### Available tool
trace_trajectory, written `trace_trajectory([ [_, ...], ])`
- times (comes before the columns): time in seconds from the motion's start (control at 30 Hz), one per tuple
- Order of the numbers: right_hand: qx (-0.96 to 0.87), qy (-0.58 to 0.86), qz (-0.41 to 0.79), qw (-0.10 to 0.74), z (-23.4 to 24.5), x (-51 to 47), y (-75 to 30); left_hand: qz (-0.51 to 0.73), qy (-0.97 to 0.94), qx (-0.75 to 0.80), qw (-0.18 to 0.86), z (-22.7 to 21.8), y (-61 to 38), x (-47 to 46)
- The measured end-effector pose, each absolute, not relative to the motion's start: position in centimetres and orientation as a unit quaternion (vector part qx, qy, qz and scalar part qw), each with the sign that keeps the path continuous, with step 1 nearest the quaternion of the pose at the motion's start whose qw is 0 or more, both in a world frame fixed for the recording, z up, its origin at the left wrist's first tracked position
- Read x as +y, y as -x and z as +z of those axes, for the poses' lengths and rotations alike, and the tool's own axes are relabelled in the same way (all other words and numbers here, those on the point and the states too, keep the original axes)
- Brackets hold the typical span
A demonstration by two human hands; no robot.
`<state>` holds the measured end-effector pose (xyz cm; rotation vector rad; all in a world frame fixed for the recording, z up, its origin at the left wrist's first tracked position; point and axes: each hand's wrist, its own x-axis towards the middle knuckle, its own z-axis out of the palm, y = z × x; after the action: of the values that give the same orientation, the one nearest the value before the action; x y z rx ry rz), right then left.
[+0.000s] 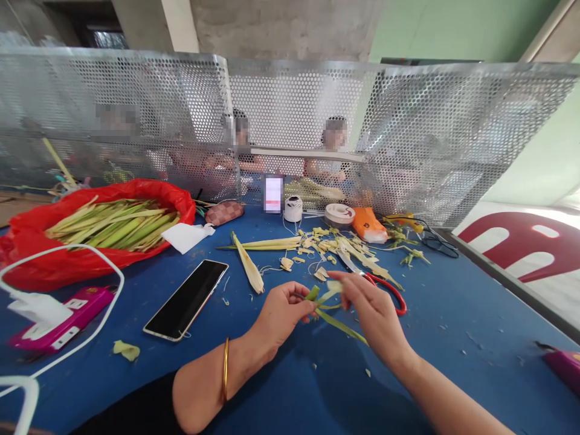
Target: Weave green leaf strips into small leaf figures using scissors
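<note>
My left hand [285, 308], with a gold bangle on the wrist, pinches a green folded strip of corn husk [312, 294] between thumb and fingers. From that pinch a long green end [342, 325] trails to the lower right. A paler husk strip [333, 291] runs over to my right hand [369, 305], whose curled fingers meet its end; the exact contact is partly hidden. Just beyond the right hand lie scissors with red handles [399, 300], partly covered by it. Cut husk scraps [317, 244] and a whole pale husk [249, 266] are spread behind both hands.
A red bag [181, 202] of husks stands left, beside a phone [186, 302] and a purple power strip [86, 308] with a white cable. A thread spool [293, 209], tape roll [339, 214] and orange packet [369, 225] sit before a perforated metal screen [299, 90]. People sit behind it.
</note>
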<state>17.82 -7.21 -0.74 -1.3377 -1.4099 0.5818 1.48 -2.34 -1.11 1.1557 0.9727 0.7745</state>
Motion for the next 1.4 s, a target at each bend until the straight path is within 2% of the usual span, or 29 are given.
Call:
trace_trajectory([
  [0.17,-0.659,0.600,0.124,0.438,-1.2,-7.4,-17.6,0.347,-0.512,0.445,0.647,-0.9,-1.5,-2.4],
  [0.3,-0.664,0.615,0.132,0.405,-1.2,-7.4,-17.4,0.345,-0.514,0.452,0.642,-0.8,-1.6,-2.5],
  [0.53,-0.596,0.643,0.212,0.432,-1.2,-7.5,-16.8,0.335,-0.528,0.446,0.640,-0.7,-1.6,-2.6],
  [0.93,-0.440,0.609,0.373,0.544,-2.2,-6.9,-15.6,0.326,-0.559,0.452,0.614,-1.2,-1.8,-3.1],
  [1.23,-0.481,0.594,0.337,0.550,-2.7,-7.1,-15.5,0.325,-0.554,0.441,0.627,-1.5,-1.9,-3.1],
  [1.4,-0.616,0.558,0.258,0.492,-1.9,-7.1,-16.8,0.342,-0.511,0.454,0.645,-1.1,-1.6,-2.7],
])
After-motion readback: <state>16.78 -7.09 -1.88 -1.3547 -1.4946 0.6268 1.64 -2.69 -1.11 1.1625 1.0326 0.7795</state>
